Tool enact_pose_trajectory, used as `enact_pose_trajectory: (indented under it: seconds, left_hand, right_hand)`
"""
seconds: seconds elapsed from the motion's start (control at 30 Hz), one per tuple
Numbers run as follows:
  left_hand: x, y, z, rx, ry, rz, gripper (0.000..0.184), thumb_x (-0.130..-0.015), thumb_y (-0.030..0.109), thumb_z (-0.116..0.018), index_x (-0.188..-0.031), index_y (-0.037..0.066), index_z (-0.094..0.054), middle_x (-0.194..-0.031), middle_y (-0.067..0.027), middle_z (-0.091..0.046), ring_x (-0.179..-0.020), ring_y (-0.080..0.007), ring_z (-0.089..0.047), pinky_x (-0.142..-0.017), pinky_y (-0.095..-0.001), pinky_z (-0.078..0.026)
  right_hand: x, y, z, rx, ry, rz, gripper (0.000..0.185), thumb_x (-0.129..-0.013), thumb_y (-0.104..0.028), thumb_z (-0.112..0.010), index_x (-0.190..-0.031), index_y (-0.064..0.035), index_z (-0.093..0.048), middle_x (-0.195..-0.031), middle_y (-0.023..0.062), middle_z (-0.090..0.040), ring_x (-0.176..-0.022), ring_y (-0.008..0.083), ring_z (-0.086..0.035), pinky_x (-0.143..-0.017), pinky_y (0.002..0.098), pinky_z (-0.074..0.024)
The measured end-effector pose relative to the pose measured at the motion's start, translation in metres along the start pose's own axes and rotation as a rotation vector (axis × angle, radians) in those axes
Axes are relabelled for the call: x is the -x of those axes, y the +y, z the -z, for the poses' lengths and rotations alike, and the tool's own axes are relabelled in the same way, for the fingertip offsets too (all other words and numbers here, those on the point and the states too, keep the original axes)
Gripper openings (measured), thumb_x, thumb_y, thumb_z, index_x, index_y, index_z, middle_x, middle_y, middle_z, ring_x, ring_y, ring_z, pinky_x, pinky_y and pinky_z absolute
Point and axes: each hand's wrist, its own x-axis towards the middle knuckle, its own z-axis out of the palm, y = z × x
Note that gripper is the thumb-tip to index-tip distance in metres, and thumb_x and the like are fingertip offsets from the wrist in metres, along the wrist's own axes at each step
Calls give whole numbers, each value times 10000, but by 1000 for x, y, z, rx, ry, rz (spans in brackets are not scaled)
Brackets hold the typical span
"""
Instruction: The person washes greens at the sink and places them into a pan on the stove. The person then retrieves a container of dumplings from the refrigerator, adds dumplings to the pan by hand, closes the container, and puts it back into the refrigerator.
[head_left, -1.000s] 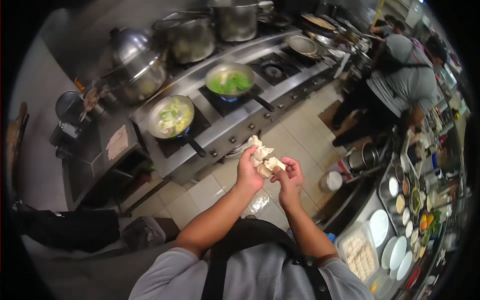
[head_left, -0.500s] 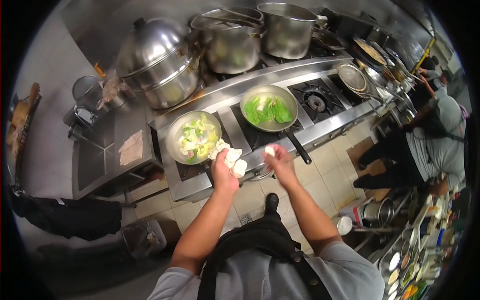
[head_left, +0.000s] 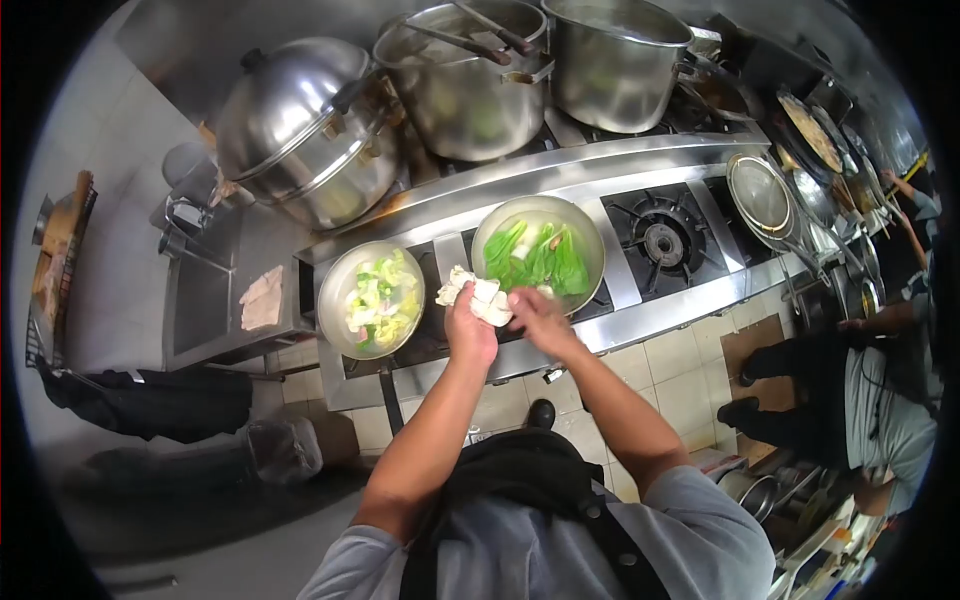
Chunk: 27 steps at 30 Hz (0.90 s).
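Several white dumplings [head_left: 488, 303] are bunched in my left hand [head_left: 470, 332], its fingers wrapped round them. My right hand [head_left: 542, 322] is at the right side of the bunch, fingertips pressed together by the dumplings; whether it grips one is too small to tell. Just beyond my hands, a pan [head_left: 487, 222] on the stove holds green leafy vegetables [head_left: 540, 258] in liquid. To the left, a second pan [head_left: 330, 330] holds chopped pale green and yellow vegetables [head_left: 383, 298].
Large steel pots [head_left: 460, 105] and a domed steamer [head_left: 300, 130] stand along the back. A bare burner [head_left: 662, 240] and strainers [head_left: 760, 190] are to the right. A pink cloth [head_left: 262, 298] lies on the left counter. A co-worker [head_left: 880, 410] stands at the far right.
The view has turned toward the stove. My hands have moved over its front edge, near the leafy-greens pan. My right hand parted from the dumplings and has come back beside them.
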Motion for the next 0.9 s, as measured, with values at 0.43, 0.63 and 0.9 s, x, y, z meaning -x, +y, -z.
enact_pose_trajectory:
  seconds: [0.43, 0.63, 0.9]
  left_hand:
    - [-19, -7, -14, -239, 160, 19, 311, -868, 323, -620, -1106, 130, -564, -1021, -28, -645, -955, -176, -610, -740, -338, -463]
    - [-16, -11, -11, -334, 50, 35, 349, -864, 321, -633, -1132, 108, -563, -1023, -20, -636, -930, -158, -612, -713, -315, -462]
    - [1, -6, -24, -376, -64, 102, 295, -854, 248, -652, -1081, 73, -580, -1000, -40, -638, -864, -146, -637, -714, -265, -520]
  right_hand:
    - [-46, 25, 53, 746, 276, 313, 362, -781, -226, -665, -1085, -45, -588, -1017, 196, -608, -925, 347, -594, -810, 391, -471]
    - [-55, 8, 40, 610, 470, 462, 461, -823, -289, -636, -1148, 24, -547, -993, 230, -612, -921, 356, -602, -817, 421, -471]
    - [-34, 2, 12, -13, -45, 294, 367, -835, -129, -670, -1140, 17, -526, -917, 60, -623, -760, 89, -576, -661, 232, -476]
